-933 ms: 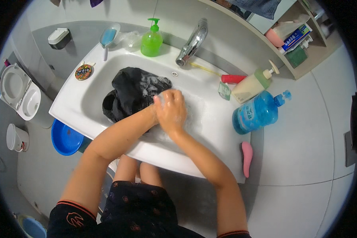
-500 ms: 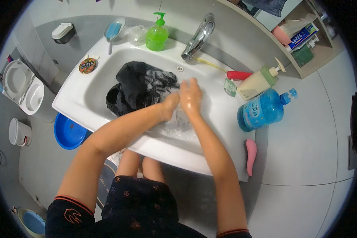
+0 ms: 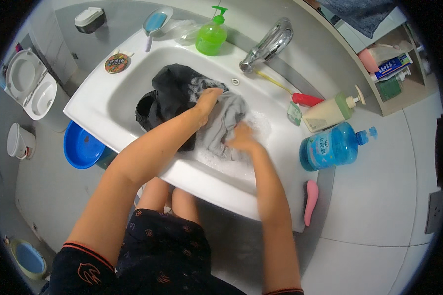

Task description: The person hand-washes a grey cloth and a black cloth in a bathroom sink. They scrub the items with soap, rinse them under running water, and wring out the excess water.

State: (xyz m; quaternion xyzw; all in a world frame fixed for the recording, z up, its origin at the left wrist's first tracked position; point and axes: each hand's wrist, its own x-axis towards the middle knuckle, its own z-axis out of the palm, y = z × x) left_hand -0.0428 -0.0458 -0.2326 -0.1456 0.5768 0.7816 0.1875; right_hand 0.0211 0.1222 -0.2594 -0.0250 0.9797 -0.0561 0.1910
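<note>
Grey garment (image 3: 226,123): wet cloth, lying in the white sink (image 3: 98,105) at the centre of the frame, in suds, its upper edge against a dark garment.
Dark garment (image 3: 174,91): black, bunched, left of the grey one, filling the upper left part of the basin.
Left hand (image 3: 207,100): centre of the frame, fingers bent down and clenched on the top of the grey garment where it meets the dark one.
Right hand (image 3: 241,142): just below and right of the left hand, pressed into the lower fold of the grey garment, fingers curled into the cloth; how firm the grip is cannot be told.
Tap (image 3: 268,49): chrome, at the upper centre, spout aimed toward the basin.
Green soap dispenser (image 3: 211,37): on the sink rim, left of the tap.
Blue dish (image 3: 156,22): on the rim, upper left of the dispenser.
Round patterned tin (image 3: 116,63): on the rim, upper left corner of the sink.
Cream pump bottle (image 3: 330,112): lying on its side on the counter, right of the basin.
Blue bottle (image 3: 332,146): on its side, just below the cream bottle.
Toothbrush (image 3: 290,92): yellow stem, red grip, between tap and cream bottle.
Pink brush (image 3: 310,201): right edge of the sink, lower right.
Blue basin (image 3: 81,146): on the floor, left of the sink.
Toilet (image 3: 29,83): upper left edge of the frame.
</note>
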